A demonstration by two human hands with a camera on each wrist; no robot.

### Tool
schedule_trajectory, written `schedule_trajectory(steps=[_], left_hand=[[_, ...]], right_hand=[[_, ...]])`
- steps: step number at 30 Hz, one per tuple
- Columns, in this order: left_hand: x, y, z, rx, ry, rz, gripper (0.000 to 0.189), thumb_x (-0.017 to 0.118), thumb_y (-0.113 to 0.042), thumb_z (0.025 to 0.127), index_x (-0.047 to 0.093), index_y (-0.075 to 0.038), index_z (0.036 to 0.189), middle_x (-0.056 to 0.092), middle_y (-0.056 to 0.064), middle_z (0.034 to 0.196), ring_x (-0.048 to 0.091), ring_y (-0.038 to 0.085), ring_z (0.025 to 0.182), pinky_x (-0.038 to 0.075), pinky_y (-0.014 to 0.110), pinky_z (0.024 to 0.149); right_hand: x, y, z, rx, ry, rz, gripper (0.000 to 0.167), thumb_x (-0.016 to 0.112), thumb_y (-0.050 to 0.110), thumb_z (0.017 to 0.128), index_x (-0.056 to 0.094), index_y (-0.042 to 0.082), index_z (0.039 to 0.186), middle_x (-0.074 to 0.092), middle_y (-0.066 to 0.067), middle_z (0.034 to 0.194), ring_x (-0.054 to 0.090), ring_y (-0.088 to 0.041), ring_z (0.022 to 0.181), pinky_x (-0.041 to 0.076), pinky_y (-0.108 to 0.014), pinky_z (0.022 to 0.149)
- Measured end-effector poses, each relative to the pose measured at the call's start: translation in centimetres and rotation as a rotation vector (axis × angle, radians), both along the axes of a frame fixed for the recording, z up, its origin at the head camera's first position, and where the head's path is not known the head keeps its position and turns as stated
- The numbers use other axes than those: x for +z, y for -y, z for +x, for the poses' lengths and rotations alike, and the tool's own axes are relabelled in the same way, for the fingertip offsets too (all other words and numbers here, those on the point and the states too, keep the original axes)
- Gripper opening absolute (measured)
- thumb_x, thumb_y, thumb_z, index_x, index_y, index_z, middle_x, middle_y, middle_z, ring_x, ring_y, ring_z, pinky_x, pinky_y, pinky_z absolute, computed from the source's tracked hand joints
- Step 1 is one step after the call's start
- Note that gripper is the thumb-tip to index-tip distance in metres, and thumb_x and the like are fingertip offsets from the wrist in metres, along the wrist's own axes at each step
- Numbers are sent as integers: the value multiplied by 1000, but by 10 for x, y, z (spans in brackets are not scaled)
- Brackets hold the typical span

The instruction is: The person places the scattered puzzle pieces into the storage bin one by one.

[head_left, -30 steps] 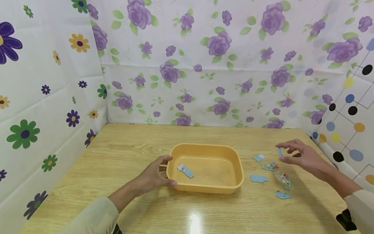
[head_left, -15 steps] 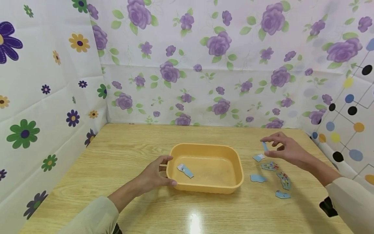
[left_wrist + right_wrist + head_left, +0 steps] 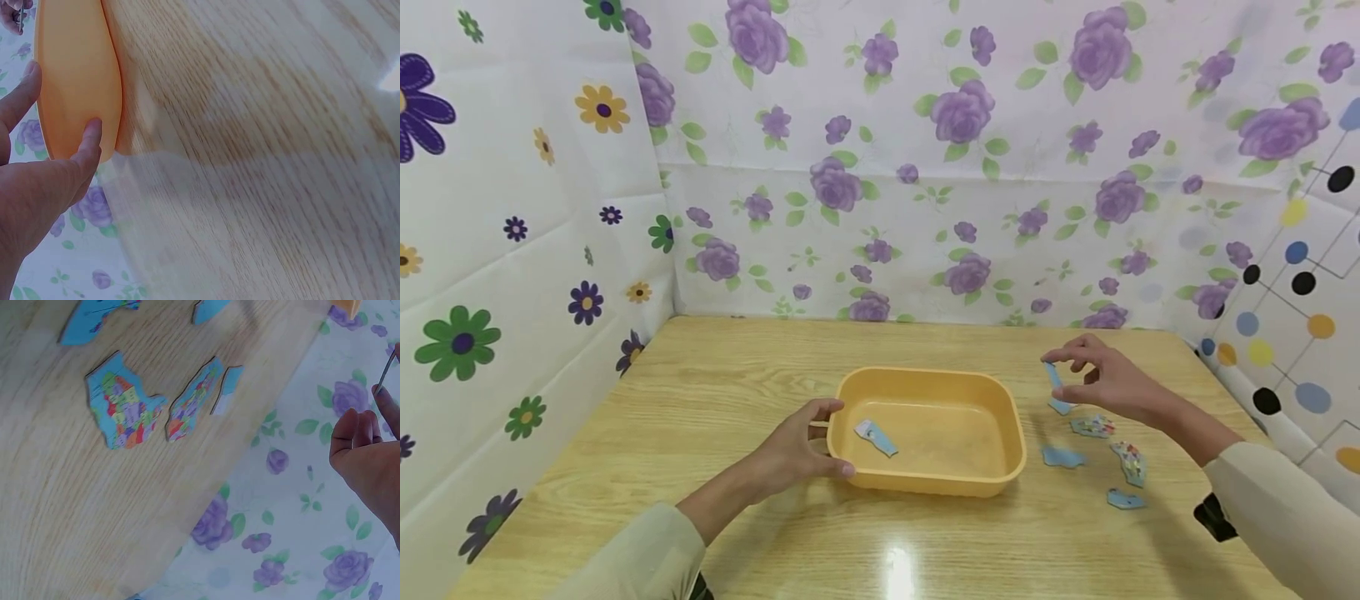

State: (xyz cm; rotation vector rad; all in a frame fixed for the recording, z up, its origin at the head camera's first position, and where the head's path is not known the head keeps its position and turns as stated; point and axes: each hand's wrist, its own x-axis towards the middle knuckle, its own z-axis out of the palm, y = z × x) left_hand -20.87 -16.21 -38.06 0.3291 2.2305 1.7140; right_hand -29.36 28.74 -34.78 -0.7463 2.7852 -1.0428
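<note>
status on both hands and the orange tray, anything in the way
Left hand grips orange tray, left end. Right hand pinches blue piece, raised, right of tray. Another piece lies in tray; nothing visible between blue piece and tray.

The left sleeve [image 3: 640, 554] and the right sleeve [image 3: 1288, 517] are pale beige, in plain cloth with a few soft creases. Each is long but stops short of the wrist, its edge neat and straight. The left hand [image 3: 793, 446] and the right hand [image 3: 1107, 385] are bare, with slender fingers [image 3: 92, 137]. A blocky black piece [image 3: 1215, 518] shows beside the right sleeve; a smaller black patch [image 3: 702, 589] by the left one is too cut off to identify.
</note>
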Motion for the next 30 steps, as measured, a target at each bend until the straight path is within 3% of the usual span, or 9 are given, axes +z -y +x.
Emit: schedule_trajectory(steps=[13, 30], left_hand=[[-1, 1, 0, -2, -4, 0, 93, 84, -9, 73, 28, 1, 146, 30, 25, 145, 36, 44, 132, 56, 35, 86], [-2, 0, 0, 5, -1, 4, 93, 84, -7, 72, 28, 0, 146, 31, 24, 143, 36, 44, 132, 56, 35, 86]], right_hand=[[8, 38, -10, 99, -10, -15, 48, 71, 27, 90, 56, 12, 132, 40, -10, 127, 40, -26, 105, 47, -31, 73], [13, 77, -14, 178, 52, -32, 44, 71, 17, 89, 59, 13, 130, 41, -10, 126, 37, -25, 100, 43, -33, 72]])
